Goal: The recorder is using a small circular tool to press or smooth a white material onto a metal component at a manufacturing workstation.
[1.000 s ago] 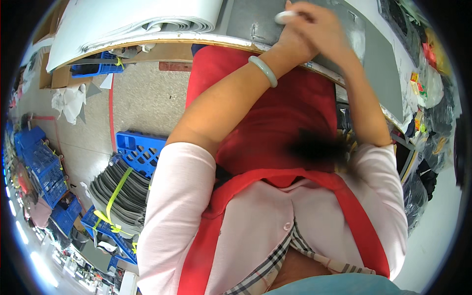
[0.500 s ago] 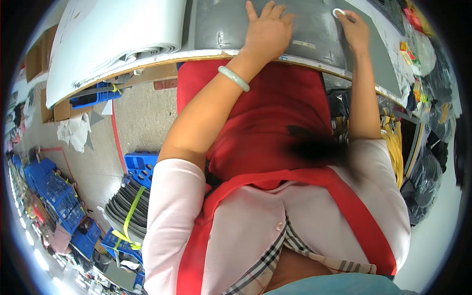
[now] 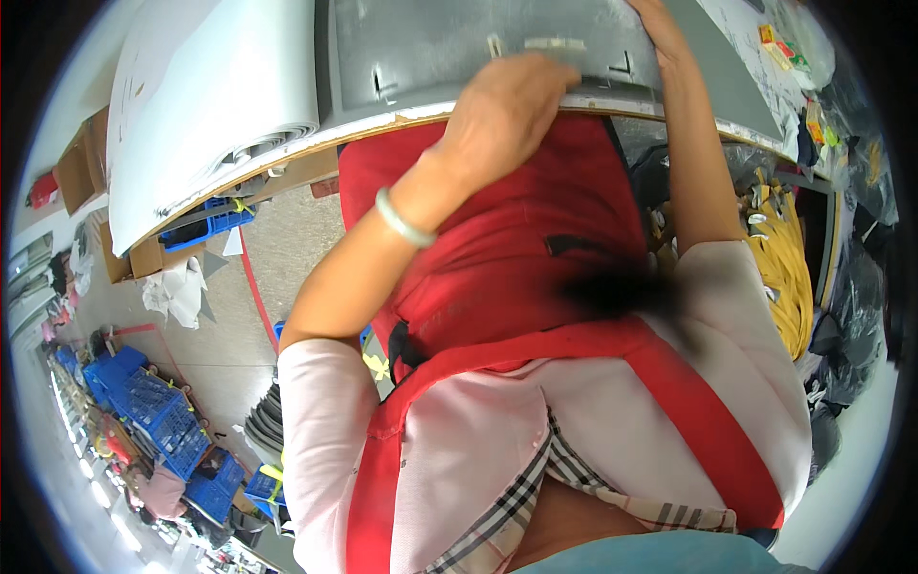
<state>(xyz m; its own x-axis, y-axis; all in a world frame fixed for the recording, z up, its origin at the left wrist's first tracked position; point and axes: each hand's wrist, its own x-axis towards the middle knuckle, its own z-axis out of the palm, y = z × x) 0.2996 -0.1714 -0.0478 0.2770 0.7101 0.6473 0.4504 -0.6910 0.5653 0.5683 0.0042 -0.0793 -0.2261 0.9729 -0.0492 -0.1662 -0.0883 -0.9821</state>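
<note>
Gray sheet [image 3: 430, 43] lay just beyond left hand [image 3: 507, 105], near edge sideways; right hand [image 3: 660, 29] by its right end; couldn't tell either grip.

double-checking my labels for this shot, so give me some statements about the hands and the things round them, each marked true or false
1. The arm of the left hand wears a pale bangle. True.
2. The apron is blue. False: the apron is red.
3. The white roll lies left of the dark grey sheet. True.
4. The right hand is wholly in view. False: the picture's upper edge cuts off the right hand.
</note>
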